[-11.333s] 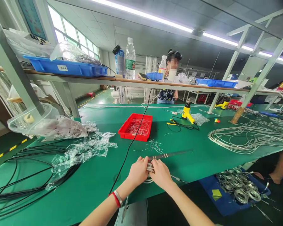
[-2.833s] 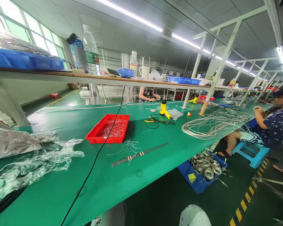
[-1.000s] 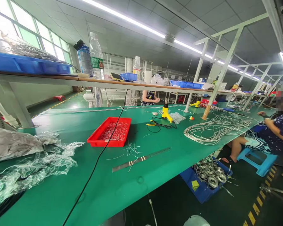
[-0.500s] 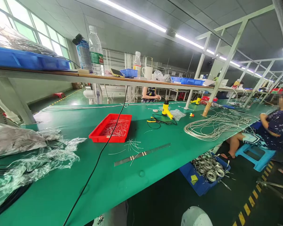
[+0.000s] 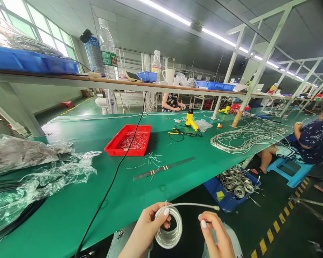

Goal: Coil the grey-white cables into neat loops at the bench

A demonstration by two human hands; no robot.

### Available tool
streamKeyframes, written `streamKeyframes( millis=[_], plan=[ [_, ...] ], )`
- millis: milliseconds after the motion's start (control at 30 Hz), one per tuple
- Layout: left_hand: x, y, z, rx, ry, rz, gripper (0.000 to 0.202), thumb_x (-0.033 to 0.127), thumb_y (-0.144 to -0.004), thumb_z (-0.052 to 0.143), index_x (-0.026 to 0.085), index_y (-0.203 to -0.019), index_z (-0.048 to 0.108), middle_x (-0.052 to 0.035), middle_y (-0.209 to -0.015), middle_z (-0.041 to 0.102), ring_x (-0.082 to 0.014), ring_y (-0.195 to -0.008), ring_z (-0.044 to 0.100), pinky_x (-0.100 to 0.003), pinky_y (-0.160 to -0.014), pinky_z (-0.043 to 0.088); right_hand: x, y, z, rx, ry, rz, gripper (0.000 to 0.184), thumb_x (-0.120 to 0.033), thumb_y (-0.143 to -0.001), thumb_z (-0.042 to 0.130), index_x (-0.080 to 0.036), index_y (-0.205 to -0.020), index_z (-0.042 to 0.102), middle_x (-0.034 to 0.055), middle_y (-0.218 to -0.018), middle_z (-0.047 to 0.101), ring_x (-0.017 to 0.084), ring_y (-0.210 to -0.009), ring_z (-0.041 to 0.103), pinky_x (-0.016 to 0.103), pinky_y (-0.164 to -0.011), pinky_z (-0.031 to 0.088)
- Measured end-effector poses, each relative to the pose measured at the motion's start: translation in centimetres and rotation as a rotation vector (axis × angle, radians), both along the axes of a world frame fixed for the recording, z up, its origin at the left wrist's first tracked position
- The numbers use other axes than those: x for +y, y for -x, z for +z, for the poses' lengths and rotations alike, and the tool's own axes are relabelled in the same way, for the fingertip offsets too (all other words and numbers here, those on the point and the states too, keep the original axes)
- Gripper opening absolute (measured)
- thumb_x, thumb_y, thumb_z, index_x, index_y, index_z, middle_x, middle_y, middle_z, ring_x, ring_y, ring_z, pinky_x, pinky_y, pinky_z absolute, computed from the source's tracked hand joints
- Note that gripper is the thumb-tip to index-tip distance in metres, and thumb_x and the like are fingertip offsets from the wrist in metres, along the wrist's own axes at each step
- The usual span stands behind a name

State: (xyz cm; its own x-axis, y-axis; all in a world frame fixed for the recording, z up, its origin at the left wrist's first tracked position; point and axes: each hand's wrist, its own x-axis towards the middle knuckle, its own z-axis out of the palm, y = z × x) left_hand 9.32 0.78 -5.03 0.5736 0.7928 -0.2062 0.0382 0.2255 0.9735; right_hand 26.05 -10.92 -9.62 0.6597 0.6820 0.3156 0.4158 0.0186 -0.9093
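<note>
holding a coil of braided silver cable [image 5: 168,227] in the left hand [image 5: 145,229], fingers [image 5: 164,216] closed round the loops, coil just past the near bench edge, above the lap. cable tail runs right off the top of the coil, ends in a metal tip [image 5: 217,208] just above the right hand [image 5: 215,238]. right thumb and index sit narrow, nearly pinched, not on the coil; cannot tell if they hold anything. next out, green bench mat [image 5: 148,211] with a steel ruler [image 5: 164,168] lying on it, banded in the middle, loose wire snips [image 5: 152,159] beside it. red tray [image 5: 127,140] of cut wires behind those, black cable [image 5: 111,181] running over the mat past the tray. crumpled clear plastic film [image 5: 45,175] on the left of the bench. under the bench on the right, blue crate [image 5: 212,188] full of silver coils [image 5: 235,186]. farther along the mat, yellow heat gun [image 5: 191,120], yellow-handled pliers [image 5: 173,132], big loose heap of white cable [image 5: 249,138]. co-worker [image 5: 310,141] sits at right on a blue stool [image 5: 290,172]. another co-worker [image 5: 172,102] sits beyond the shelf [image 5: 118,84], which carries a water bottle [image 5: 107,50] and a blue tray [image 5: 29,62].
</note>
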Motion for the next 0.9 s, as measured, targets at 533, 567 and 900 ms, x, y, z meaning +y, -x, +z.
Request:
streamKeyframes(
  millis=[533, 567, 900],
  plan=[
    [-0.9, 1.5, 0.7, -0.103, 0.095, -0.068, 0.035, 0.043, -0.079, 0.069, 0.013, -0.095, 0.068, -0.0027, -0.076, 0.059, -0.0120, -0.069, 0.044, -0.021, -0.059, 0.034, 2.9, 0.8, 2.8, -0.599, 0.165, 0.244, 0.017, -0.033, -0.090, 0.052, -0.032, -0.098, 0.066, 0.0039, -0.098, 0.067, 0.026, -0.101, 0.059, 0.044, -0.088, 0.045],
    [-1.0, 1.5, 0.8, -0.105, 0.097, -0.066, 0.034, 0.043, -0.078, 0.069, 0.013, -0.093, 0.068, -0.0026, -0.076, 0.059, -0.0122, -0.069, 0.044, -0.021, -0.059, 0.034, 3.0, 0.9, 3.0, -0.473, 0.202, 0.328, 0.017, -0.033, -0.090, 0.051, -0.029, -0.094, 0.067, 0.0028, -0.093, 0.068, 0.023, -0.095, 0.061, 0.039, -0.085, 0.047],
    [-1.0, 1.2, 0.6, 0.008, 0.084, -0.095, 0.033, 0.044, -0.082, 0.065, 0.013, -0.091, 0.067, -0.0019, -0.074, 0.058, -0.0105, -0.063, 0.041, -0.021, -0.057, 0.032, 3.9, 1.0, 5.5, 0.009, 0.273, 0.474, 0.023, -0.034, -0.086, 0.055, -0.019, -0.080, 0.070, 0.0042, -0.079, 0.067, 0.015, -0.072, 0.064, 0.023, -0.065, 0.048]
  ],
)
